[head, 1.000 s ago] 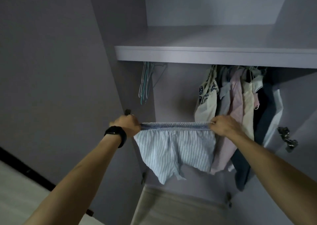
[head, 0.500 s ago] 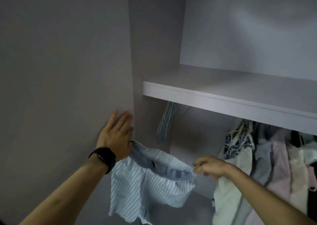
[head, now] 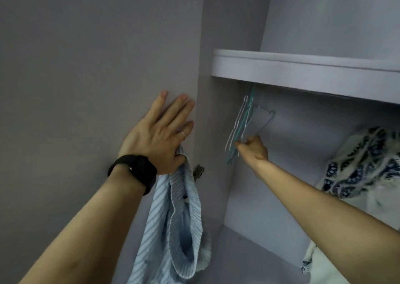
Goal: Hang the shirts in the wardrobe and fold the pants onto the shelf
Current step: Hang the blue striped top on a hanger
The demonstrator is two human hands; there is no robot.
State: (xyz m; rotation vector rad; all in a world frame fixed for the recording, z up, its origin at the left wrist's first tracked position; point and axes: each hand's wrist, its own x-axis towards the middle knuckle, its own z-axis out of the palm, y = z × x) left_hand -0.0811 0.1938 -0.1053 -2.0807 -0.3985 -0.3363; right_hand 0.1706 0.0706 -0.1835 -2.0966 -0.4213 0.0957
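Hangers (head: 240,128) blur together, hooks hidden behind shelf (head: 303,69); R hand (head: 252,150) grips their lower ends. Our L hand (head: 158,136) lies flat on side panel (head: 86,67), thumb pinching striped shorts (head: 173,229), which hang below it.

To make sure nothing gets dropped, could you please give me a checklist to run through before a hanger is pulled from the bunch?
1. Striped shorts secure in left hand: ok, pinched under the thumb, hanging free.
2. Right hand on the hangers: ok, grip at their lower ends.
3. Single hanger separated: cannot tell, blurred.
4. Hooks free to lift off: cannot tell, hidden behind the shelf.
5. Patterned garment apart from the hangers: ok.
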